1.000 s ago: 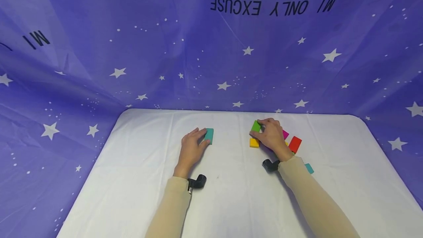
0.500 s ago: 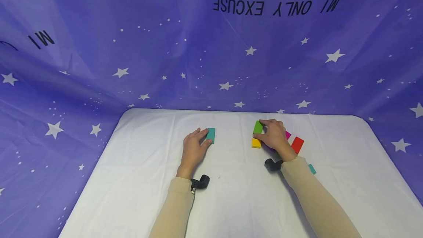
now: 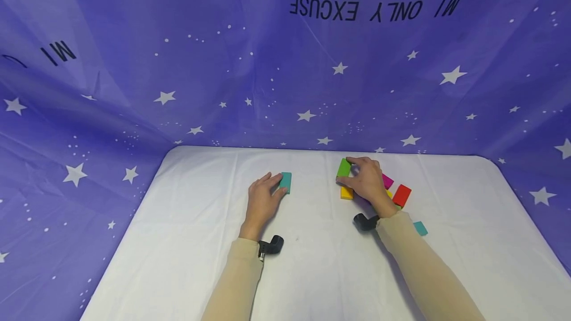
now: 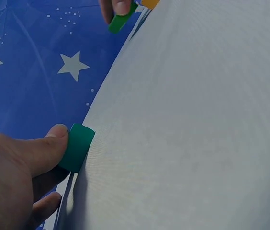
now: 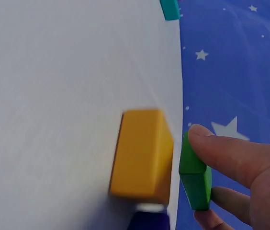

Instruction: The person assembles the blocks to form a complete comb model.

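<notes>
On the white table, my left hand (image 3: 262, 199) pinches a teal rectangular block (image 3: 286, 183) between thumb and fingers. The left wrist view shows that block (image 4: 77, 147) darker green, gripped by its ends. Right of it, my right hand (image 3: 367, 182) holds a bright green block (image 3: 343, 168) by its two ends. In the right wrist view the green block (image 5: 195, 172) looks raised off the tabletop. Just nearer to me than the green block lies an orange-yellow block (image 3: 346, 192). My right hand partly covers the pile of blocks beneath and behind it.
Beside my right hand lie a magenta block (image 3: 387, 181), a red block (image 3: 402, 195) and, nearer the sleeve, a teal block (image 3: 420, 228). A dark purple block (image 5: 149, 221) sits by the orange-yellow one. A purple star-patterned cloth (image 3: 250, 73) rises behind the table.
My right hand has shifted slightly left and away from me with the green block, which now stands off from the pile. The left hand and its teal block stay in place.
</notes>
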The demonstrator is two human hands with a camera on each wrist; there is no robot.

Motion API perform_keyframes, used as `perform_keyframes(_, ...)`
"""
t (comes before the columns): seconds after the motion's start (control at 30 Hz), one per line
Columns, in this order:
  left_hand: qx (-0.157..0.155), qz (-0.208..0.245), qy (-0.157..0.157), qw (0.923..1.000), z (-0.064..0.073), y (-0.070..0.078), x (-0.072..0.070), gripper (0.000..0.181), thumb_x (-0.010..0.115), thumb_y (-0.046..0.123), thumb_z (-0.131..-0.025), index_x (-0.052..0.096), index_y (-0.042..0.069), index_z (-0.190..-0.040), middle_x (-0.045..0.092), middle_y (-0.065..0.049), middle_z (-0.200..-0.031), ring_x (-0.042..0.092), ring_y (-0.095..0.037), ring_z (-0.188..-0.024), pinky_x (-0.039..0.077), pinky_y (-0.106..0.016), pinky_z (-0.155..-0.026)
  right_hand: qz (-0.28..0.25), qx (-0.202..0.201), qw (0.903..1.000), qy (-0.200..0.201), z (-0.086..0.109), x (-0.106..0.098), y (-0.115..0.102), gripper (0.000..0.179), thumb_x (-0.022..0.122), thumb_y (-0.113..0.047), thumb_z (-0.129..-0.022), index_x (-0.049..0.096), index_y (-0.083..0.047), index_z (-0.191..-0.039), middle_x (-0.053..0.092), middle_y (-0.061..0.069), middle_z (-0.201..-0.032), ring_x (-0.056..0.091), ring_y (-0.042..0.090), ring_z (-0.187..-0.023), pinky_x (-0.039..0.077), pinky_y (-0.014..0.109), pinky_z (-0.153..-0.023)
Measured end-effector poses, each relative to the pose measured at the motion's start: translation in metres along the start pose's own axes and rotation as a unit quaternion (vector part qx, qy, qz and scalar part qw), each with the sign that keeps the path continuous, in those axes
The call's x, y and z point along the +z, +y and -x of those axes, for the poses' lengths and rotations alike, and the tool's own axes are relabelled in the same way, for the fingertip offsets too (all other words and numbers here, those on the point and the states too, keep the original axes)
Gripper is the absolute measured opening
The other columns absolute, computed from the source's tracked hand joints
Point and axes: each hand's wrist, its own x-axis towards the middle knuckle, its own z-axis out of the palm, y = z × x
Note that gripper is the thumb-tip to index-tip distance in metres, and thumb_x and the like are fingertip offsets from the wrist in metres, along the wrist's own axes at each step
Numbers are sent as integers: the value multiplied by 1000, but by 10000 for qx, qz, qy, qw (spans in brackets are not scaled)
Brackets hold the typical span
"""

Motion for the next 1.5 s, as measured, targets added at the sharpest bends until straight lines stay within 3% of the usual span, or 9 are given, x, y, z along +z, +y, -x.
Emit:
perform_keyframes(0.2,36,-31,3,10000,-1,0,-1,44,75,24,-92,67,7,-132,67,-7,-132,50,-29,-136,26,-52,-119,-238,-254,9993,131,-3,7,-13,65,84,-30,-80,63,-1,-135,59,26,-134,46,45,-123,37,55,-101)
perform_keyframes(0.6,-52,-8,-39,10000,0,2,0,45,74,26,-93,66,8,-133,66,-7,-133,48,-28,-138,24,-52,-120,-678,-336,9971,96,-7,21,-47,68,87,-29,-77,63,-4,-135,58,22,-137,44,43,-126,36,56,-107)
perform_keyframes(1.07,-80,-55,-105,9999,-1,1,0,45,73,27,-93,66,9,-133,65,-7,-134,48,-28,-138,24,-51,-120,-677,-458,9966,64,-26,44,-80,69,90,-31,-73,66,-7,-133,59,19,-138,46,39,-130,37,51,-110)
perform_keyframes(1.5,-47,-30,-39,10000,-1,1,1,46,75,27,-92,66,8,-133,65,-10,-133,48,-30,-137,24,-52,-120,-726,-342,9968,-32,-40,67,-93,69,91,-33,-72,67,-10,-133,60,16,-137,49,36,-127,39,46,-109)
